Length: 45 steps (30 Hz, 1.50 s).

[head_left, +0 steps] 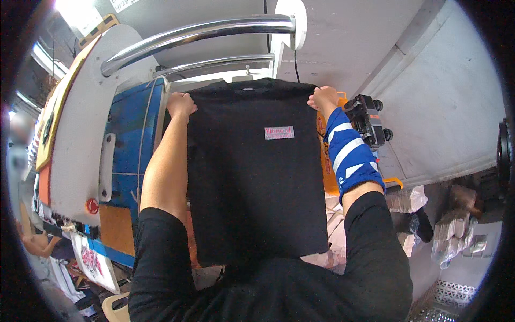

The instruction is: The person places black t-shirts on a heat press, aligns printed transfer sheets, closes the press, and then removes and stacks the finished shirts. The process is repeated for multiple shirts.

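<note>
A black T-shirt (241, 177) hangs spread out in front of me, held up by its two top corners. My left hand (181, 105) is closed on the corner at the left. At the right corner my right hand (324, 99) grips the cloth as well. On the shirt's right chest sits a small printed patch (279, 133) in grey with pinkish-red lettering. The neckline is at the top, with a small pale label inside. A blue sleeve guard with white stripes (350, 153) covers my right forearm. The shirt hides whatever lies right behind it.
To the left stands a large machine with a white side panel (88, 129), blue body (131, 134) and red button (92, 206). Chrome bars (204, 33) cross above. Behind my right arm are an orange frame (331, 177) and a black device (367, 121). Another person (37, 241) is far left.
</note>
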### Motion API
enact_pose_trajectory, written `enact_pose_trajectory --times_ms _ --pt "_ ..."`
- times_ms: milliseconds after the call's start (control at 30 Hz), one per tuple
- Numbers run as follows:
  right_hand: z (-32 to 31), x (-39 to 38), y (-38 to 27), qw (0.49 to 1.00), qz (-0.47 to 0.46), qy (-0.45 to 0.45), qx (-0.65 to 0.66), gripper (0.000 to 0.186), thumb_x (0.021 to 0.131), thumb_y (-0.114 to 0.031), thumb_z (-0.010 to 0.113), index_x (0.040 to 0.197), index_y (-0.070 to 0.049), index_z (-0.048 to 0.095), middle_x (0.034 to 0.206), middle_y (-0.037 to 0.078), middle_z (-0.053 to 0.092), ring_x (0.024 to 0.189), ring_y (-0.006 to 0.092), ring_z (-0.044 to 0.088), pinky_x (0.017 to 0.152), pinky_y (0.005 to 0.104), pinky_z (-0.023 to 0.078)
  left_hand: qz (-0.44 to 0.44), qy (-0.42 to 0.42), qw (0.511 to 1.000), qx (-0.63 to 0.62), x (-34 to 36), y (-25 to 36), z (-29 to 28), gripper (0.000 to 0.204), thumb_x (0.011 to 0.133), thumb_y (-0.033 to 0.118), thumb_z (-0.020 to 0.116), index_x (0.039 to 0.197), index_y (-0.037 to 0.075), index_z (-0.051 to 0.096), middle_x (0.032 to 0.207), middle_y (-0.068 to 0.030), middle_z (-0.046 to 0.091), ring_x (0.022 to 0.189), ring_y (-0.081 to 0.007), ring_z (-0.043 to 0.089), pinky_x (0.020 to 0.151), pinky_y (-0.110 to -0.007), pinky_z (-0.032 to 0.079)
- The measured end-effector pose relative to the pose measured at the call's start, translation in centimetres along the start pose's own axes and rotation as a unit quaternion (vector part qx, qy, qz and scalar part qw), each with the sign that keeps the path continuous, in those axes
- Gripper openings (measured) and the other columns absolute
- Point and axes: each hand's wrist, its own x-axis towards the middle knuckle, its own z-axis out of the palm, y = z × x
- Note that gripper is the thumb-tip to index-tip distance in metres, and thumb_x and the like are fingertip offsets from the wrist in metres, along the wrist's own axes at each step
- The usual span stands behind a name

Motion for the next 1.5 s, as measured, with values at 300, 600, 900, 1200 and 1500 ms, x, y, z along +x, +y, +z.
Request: enact_pose_trajectory --times_ms 300,600,900,1200,1500 --pt "-0.1 -8.0 -6.7 0.877 -0.408 0.161 0.198 0.045 0.087 -0.02 0.074 0.129 -0.007 0.064 0.118 0.017 0.073 0.114 0.0393 0.067 0.1 0.0477 0.053 0.42 -0.087 0.893 0.14 -6.7 -4.5 2.7 0.055 0.095 0.01 0.071 0.148 0.006 0.055 0.152 -0.0214 0.055 0.139 -0.034 0.056 0.117 -0.041 0.042" --pt "0.9 -10.7 -11.1 0.834 -0.528 0.142 -0.07 0.032 0.098 -0.015 0.06 0.13 -0.009 0.062 0.1 0.013 0.075 0.095 0.0366 0.073 0.079 0.0494 0.058 0.373 -0.032 0.912 0.17 -32.4 -12.7 -8.5 0.027 0.087 -0.007 0.067 0.112 0.002 0.071 0.115 -0.0172 0.073 0.117 -0.0366 0.068 0.114 -0.056 0.043" --pt "-3.1 -11.7 2.8 0.794 0.124 0.319 0.502 0.027 0.09 -0.015 0.062 0.107 0.0 0.075 0.101 0.022 0.076 0.095 0.0356 0.074 0.084 0.0433 0.056 0.474 0.089 0.849 0.217 -38.7 -8.3 -22.6 0.022 0.085 -0.007 0.067 0.104 0.001 0.074 0.108 -0.0167 0.074 0.109 -0.0366 0.07 0.101 -0.051 0.053" --pt "7.9 -43.3 13.6 0.916 0.052 -0.151 0.368 0.045 0.097 -0.045 0.072 0.087 -0.001 0.073 0.079 0.007 0.07 0.074 0.018 0.064 0.07 0.035 0.05 0.328 0.268 0.755 0.501 -28.0 -11.6 -41.9 0.049 0.104 0.042 0.059 0.114 -0.004 0.07 0.118 -0.0239 0.069 0.119 -0.0449 0.06 0.105 -0.056 0.043" --pt "7.3 -48.2 13.7 0.921 0.14 0.032 0.363 0.035 0.092 -0.034 0.079 0.086 -0.001 0.07 0.074 0.006 0.067 0.068 0.0165 0.062 0.066 0.0336 0.05 0.254 0.301 0.746 0.537 -29.3 -11.0 -39.9 0.061 0.101 0.061 0.053 0.125 0.008 0.071 0.135 -0.0137 0.068 0.135 -0.0386 0.054 0.112 -0.07 0.031"
